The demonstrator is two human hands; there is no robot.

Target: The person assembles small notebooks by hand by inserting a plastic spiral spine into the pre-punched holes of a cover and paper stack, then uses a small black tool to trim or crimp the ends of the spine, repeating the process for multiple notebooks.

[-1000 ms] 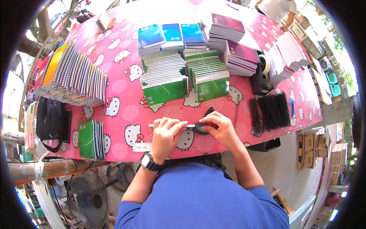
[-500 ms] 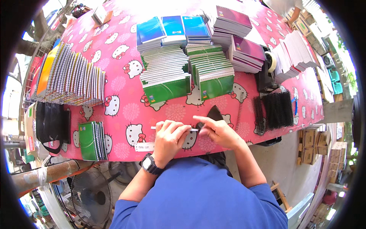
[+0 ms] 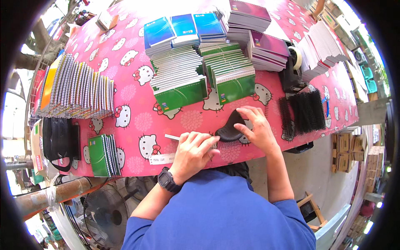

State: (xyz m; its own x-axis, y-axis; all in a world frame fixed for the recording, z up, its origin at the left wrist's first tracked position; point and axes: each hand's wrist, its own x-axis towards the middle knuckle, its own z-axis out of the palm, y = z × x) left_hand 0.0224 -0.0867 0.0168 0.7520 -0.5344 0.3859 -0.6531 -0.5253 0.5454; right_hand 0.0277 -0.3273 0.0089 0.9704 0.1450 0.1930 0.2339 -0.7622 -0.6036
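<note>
My left hand [image 3: 192, 151], with a black watch [image 3: 166, 180] on its wrist, is closed round a thin white strip [image 3: 171, 136] at the table's near edge. One end of that strip sticks out to the left. My right hand [image 3: 259, 130] has its thumb and fingers apart at the right side of a black, curved, dish-like thing [image 3: 228, 131]. I cannot make out what that thing is. Just left of my left hand lies a white paper label [image 3: 162, 159]. Several spiral-bound green notebooks [image 3: 99, 156] stand farther left.
Stacks of green [image 3: 235, 89], blue [image 3: 183, 30] and maroon notebooks [image 3: 266, 49] fill the table's far middle. Yellow-covered notebooks [image 3: 79, 89] and a black bag [image 3: 60, 137] stand left. A tape dispenser [image 3: 291, 75] and black binding coils [image 3: 304, 112] are right.
My right hand has moved right, away from my left hand, to the black curved thing, which shows more fully. My left hand keeps the white strip, which is now tilted.
</note>
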